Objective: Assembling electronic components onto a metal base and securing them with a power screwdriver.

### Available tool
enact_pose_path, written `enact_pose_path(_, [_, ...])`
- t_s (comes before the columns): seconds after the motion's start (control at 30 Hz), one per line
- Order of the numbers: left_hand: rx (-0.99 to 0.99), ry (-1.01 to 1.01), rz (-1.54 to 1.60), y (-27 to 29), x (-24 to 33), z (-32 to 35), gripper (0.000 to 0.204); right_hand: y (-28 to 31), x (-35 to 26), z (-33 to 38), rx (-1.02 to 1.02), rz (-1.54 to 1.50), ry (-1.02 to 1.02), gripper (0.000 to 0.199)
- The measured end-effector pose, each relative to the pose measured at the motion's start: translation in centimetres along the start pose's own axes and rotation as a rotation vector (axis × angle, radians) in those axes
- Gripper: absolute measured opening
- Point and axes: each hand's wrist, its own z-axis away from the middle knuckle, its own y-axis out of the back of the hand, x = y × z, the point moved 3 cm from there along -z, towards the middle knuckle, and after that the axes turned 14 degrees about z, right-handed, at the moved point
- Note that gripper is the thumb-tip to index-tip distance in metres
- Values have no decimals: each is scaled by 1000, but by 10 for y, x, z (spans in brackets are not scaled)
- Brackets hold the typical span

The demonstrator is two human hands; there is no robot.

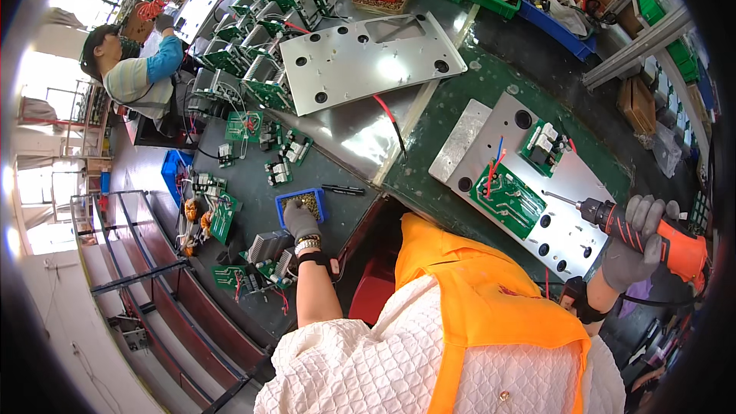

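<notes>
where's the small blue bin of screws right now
In the head view the small blue bin of screws sits on the dark bench at the person's left, right under the gloved left hand, beside a black pen.

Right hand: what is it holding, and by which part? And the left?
The right hand holds the orange power screwdriver by its handle. The left hand reaches into the small blue bin; any hold there is hidden.

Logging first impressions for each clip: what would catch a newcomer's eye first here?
The orange power screwdriver in the gloved right hand, its bit aimed at the grey metal plate carrying green circuit boards. At left, the gloved left hand dips into a small blue bin of screws.
</notes>
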Motion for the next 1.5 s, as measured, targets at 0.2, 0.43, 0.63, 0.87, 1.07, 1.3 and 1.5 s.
enact_pose_path(0.2, [-98, 370, 1261, 9, 62, 15, 16, -9, -5, -5, -26, 0, 22, 44])
enact_pose_path(0.43, [-1404, 433, 1998, -19, 232, 113, 24, -45, -24, -19, -114, -322, 51, 48])
enact_pose_path(0.63, [-1782, 577, 1727, -46, 304, 177, 26, -57, -32, -20, -114, -359, 143, 47])
enact_pose_path(0.87, [-1967, 431, 1567, -60, 330, 195, 26, -45, -22, -13, -63, -294, 147, 50])
enact_pose_path(1.07, [-1878, 393, 1487, -67, 339, 199, 25, -37, -13, -13, -62, -238, 126, 54])
enact_pose_path(1.3, [-1918, 454, 1519, -74, 344, 200, 21, -34, -3, -16, -67, -233, 82, 54])
enact_pose_path(1.5, [-1895, 445, 1525, -81, 345, 199, 20, -30, 5, -19, -26, -237, 54, 49])
